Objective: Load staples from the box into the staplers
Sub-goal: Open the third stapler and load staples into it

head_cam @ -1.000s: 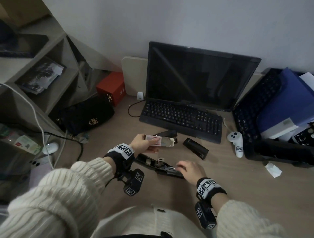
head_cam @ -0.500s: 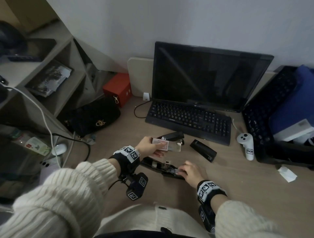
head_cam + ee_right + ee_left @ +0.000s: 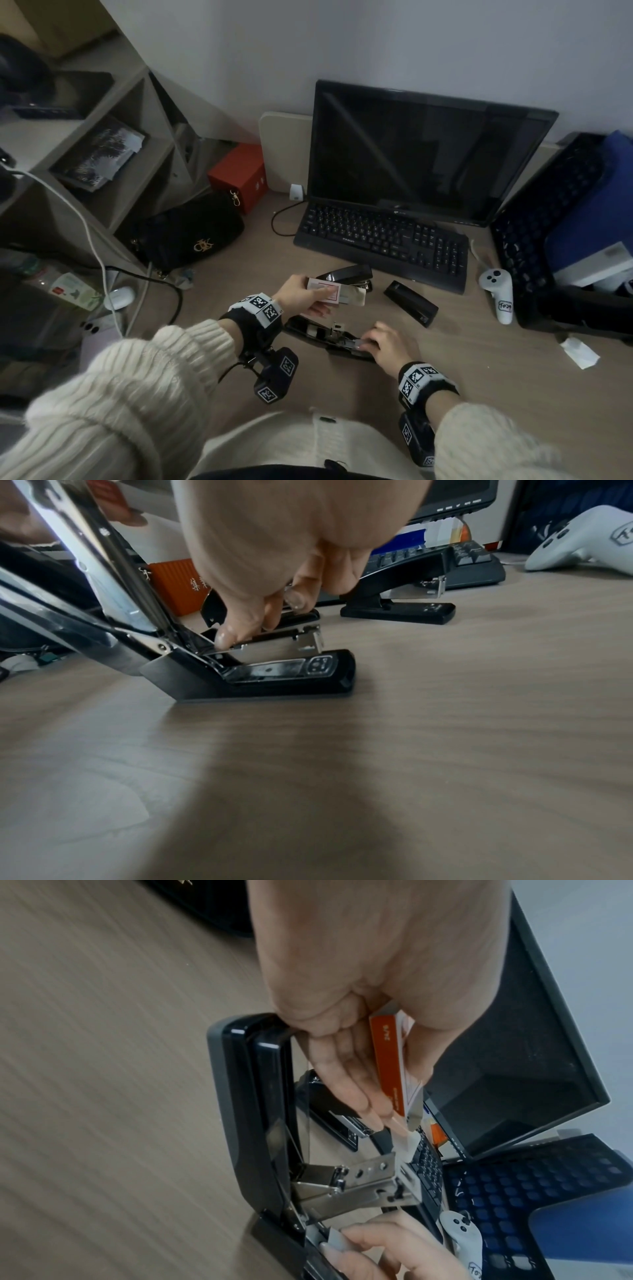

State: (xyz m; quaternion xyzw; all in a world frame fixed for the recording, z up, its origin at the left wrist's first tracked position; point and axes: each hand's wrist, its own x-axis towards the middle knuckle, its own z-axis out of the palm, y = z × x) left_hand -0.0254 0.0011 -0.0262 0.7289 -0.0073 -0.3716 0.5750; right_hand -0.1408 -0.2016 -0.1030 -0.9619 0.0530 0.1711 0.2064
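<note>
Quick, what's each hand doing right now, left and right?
Left hand: holds the staple box, thumb on top.
Right hand: fingertips curled onto the metal magazine of the open stapler; a strip of staples there cannot be made out.

bare desk (image 3: 479,394) right of hands, keyboard (image 3: 383,245) and staplers (image 3: 411,303) crowding ahead

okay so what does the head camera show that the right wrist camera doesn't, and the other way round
Only the head view shows the left hand holding the staple box above the desk, plus the black handbag and shelves at the left. Only the right wrist view shows the right hand's fingers touching the metal staple channel of the open stapler, and its base flat on the desk. Both show that open stapler, another closed stapler beyond it, the keyboard and the white controller.
</note>
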